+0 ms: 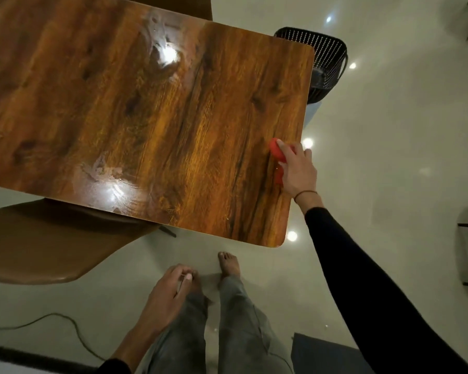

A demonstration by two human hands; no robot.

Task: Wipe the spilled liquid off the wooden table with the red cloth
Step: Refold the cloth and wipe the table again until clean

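— Gripping the red cloth [277, 152], her right hand [297, 171] presses it on the wooden table [146, 112], near its right edge.
— And the left hand [170, 290]?
— Below the table's near edge, fingers loosely curled, pinching nothing I can make out.

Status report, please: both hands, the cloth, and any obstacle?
Right hand grips red cloth on wooden table near right edge. Left hand idle, off the table. Wet smears far left of cloth. Nothing in the way.
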